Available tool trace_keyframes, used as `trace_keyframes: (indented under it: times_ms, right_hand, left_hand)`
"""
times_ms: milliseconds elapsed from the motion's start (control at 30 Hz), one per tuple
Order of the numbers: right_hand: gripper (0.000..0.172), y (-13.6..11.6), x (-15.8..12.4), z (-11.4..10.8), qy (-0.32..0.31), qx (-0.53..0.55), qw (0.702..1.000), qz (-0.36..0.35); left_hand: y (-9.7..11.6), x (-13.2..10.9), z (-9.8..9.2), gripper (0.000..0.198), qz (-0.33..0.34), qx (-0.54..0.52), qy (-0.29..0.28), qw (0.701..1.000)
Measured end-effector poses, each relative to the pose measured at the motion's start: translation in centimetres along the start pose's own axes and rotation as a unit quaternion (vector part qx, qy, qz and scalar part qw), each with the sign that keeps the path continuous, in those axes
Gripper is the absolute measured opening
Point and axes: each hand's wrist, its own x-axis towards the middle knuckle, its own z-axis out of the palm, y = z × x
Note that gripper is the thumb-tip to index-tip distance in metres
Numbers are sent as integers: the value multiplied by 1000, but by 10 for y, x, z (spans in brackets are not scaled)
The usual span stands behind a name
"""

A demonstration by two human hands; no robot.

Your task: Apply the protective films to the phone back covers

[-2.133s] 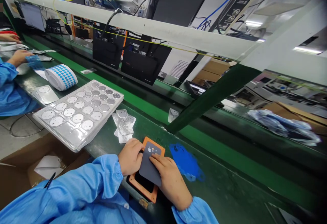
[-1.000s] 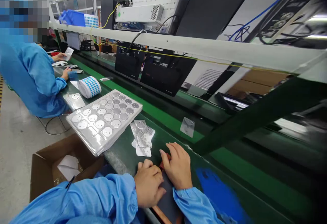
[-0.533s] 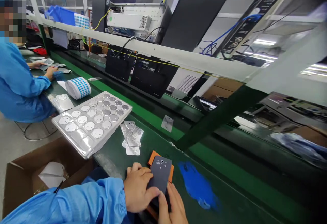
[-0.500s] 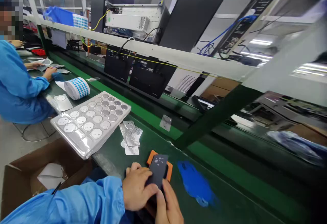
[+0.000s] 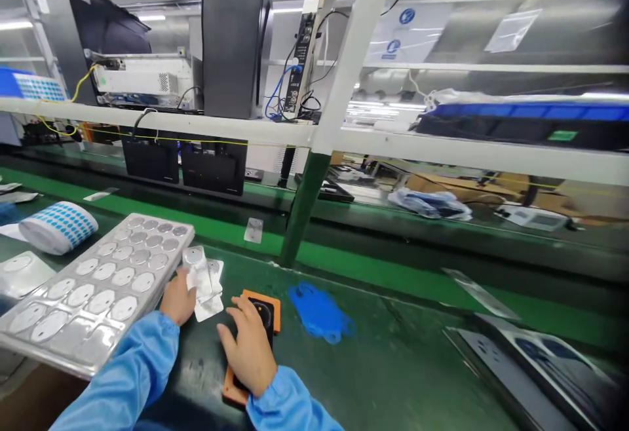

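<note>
Filling the lower left of the frame, a plastic tray [image 5: 93, 280] of round discs lies beside an orange holder [image 5: 275, 313], which the right hand [image 5: 250, 349] covers, flat and spread. The left hand [image 5: 177, 300] touches a pile of clear packets [image 5: 206, 287] just right of its fingers, long side pointing up-frame; I cannot tell whether it pinches them.

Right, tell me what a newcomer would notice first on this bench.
The bright orange fixture at the near edge of the green bench stands out, with the right hand resting on it. Just right of it lies a crumpled blue sheet. To the left, the left hand touches a pile of clear film pieces beside a large tray of round discs.
</note>
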Motion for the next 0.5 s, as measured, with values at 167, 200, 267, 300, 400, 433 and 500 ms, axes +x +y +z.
trace_keyframes:
  times_ms: [167,200,267,300,400,433,500]
  right_hand:
    - [30,5,0,4,4,46,999,-5]
    - [30,5,1,5,7,50,999,-5]
    - [31,2,2,5,16,50,999,-1]
    - [30,0,3,6,22,46,999,2]
    - [25,-5,2,1,42,36,998,8]
    - [23,-4,1,-5,48,29,998,9]
    - [24,4,-5,-27,66,-7,998,15]
  left_hand:
    - [-19,-5,10,42,40,136,19,990]
    - [-24,-2,11,42,54,161,20,985]
    - [-36,5,14,42,84,190,9,978]
    - [-41,9,15,42,96,198,2,976]
    - [-53,18,19,37,115,207,8,972]
    - [-56,19,20,35,117,204,20,972]
    - [-59,19,21,28,92,184,36,978]
